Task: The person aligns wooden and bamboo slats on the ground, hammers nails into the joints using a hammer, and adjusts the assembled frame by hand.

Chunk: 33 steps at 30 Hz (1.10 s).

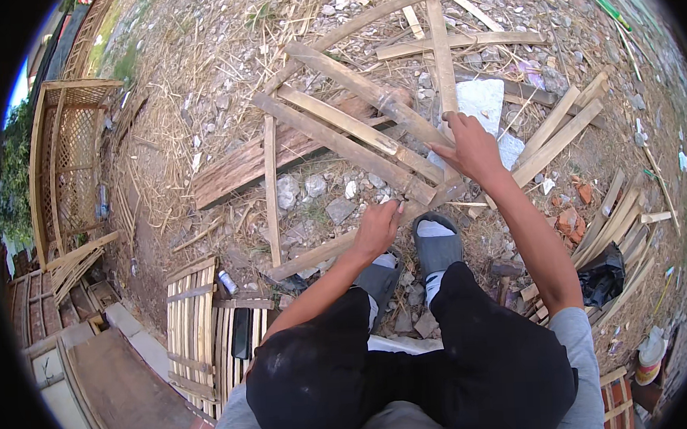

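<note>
Split bamboo slats lie crossed on the ground in front of me as a rough frame. My left hand [378, 227] is closed in a pinch beside the near end of a diagonal slat [348, 150], over the near cross slat [322, 254]. A small dark bit shows at its fingertips, too small to name. With thumb and fingers bent around it, my right hand [470, 147] grips the near end of another diagonal bamboo slat [356, 82]. Its fingertips touch the foot of an upright slat [441, 54]. Between these diagonals runs a narrower slat [355, 130].
A weathered plank [255, 163] lies beneath the slats. White sheet pieces [480, 102] are beyond my right hand. Stones and broken bricks [571, 223] litter the ground. Bamboo strips and a black bag [603, 275] lie right; a slatted panel [191, 323] and a phone [242, 333] are left.
</note>
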{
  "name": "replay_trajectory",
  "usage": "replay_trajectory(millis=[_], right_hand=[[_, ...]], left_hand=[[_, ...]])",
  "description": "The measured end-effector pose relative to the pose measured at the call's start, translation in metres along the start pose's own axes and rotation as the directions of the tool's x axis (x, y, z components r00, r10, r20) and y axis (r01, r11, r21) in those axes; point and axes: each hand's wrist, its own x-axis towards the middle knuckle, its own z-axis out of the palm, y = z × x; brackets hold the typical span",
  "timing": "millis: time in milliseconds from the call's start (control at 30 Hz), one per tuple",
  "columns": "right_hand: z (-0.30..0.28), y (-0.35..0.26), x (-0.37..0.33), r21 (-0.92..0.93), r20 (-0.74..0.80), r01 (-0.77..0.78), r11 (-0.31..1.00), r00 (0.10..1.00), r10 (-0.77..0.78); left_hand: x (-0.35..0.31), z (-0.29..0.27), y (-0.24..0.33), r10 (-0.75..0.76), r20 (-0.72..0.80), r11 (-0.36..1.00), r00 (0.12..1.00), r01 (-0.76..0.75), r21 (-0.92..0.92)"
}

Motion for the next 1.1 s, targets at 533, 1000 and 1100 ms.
replay_trajectory(millis=[533, 1000, 1100], right_hand=[[0.053, 0.020, -0.002, -0.226, -0.157, 0.420, 0.879, 0.875, -0.458], [0.053, 0.011, 0.006, -0.216, -0.160, 0.376, 0.901, 0.897, -0.412], [0.052, 0.010, 0.008, -0.209, -0.144, 0.371, 0.905, 0.904, -0.404]], left_hand=[[0.000, -0.008, -0.004, 0.131, 0.055, 0.991, 0.990, -0.129, -0.043], [-0.002, -0.007, -0.005, 0.157, 0.047, 0.986, 0.987, -0.154, -0.066], [-0.002, -0.008, -0.006, 0.134, 0.090, 0.990, 0.987, -0.130, -0.053]])
